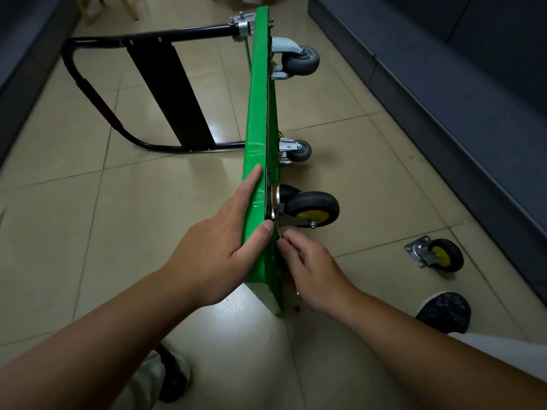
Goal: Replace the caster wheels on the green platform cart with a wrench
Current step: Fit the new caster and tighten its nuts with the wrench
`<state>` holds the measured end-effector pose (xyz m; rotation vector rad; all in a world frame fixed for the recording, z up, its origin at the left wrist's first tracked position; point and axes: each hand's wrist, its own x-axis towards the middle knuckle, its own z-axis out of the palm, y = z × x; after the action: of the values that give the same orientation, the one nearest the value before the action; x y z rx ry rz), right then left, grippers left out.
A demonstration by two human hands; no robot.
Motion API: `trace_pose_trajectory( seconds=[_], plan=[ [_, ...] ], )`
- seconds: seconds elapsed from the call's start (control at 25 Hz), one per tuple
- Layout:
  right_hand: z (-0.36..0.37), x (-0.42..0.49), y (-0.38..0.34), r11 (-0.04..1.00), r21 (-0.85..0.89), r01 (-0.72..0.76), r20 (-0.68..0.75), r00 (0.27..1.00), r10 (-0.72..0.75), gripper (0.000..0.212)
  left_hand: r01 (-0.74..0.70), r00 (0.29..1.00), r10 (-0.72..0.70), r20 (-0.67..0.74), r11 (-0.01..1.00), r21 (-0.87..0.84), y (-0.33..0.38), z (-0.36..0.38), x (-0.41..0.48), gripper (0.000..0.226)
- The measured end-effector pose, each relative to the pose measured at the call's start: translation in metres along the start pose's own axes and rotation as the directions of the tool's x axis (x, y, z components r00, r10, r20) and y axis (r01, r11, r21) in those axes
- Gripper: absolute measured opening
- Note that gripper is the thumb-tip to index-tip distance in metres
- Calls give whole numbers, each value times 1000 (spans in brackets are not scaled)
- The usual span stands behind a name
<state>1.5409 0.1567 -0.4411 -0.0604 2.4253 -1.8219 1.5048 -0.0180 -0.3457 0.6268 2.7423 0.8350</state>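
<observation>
The green platform cart (259, 119) stands on its long edge on the tiled floor, with its black handle (88, 93) folded out to the left. A black caster with a yellow hub (312, 209) sits on the underside near me. Two grey casters (302, 60) (299, 150) are mounted farther away. My left hand (220, 247) holds the cart's upper edge, fingers flat along the deck and thumb over the rim. My right hand (310, 269) pinches something small against the underside just below the yellow-hub caster's plate. The pinched item is hidden by my fingers. No wrench is in view.
A loose yellow-hub caster (438, 254) lies on the floor to the right. Small bits of hardware (299, 304) lie under my right wrist. My shoes (444, 312) (174, 377) flank the cart's near end. A dark cabinet (444, 84) runs along the right.
</observation>
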Motion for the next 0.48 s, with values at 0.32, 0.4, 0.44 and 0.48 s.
trace_pose_trajectory(
  seconds=[0.32, 0.4, 0.44, 0.48],
  plan=[
    [-29, -3, -87, 710, 384, -590, 343, 805, 484, 38, -3, 1000, 3, 9, 999, 39, 2, -3, 2, 71],
    [-36, -6, -95, 676, 414, -610, 350, 792, 500, 38, -10, 1000, 8, 30, 999, 41, 2, -4, 2, 72],
    [-36, -11, -92, 677, 434, -594, 327, 805, 495, 37, -13, 999, 11, 38, 999, 38, 2, -4, 2, 72],
    [-33, -17, -83, 705, 448, -550, 265, 835, 483, 37, -14, 999, 12, 44, 999, 35, 1, -5, 2, 72]
  ],
)
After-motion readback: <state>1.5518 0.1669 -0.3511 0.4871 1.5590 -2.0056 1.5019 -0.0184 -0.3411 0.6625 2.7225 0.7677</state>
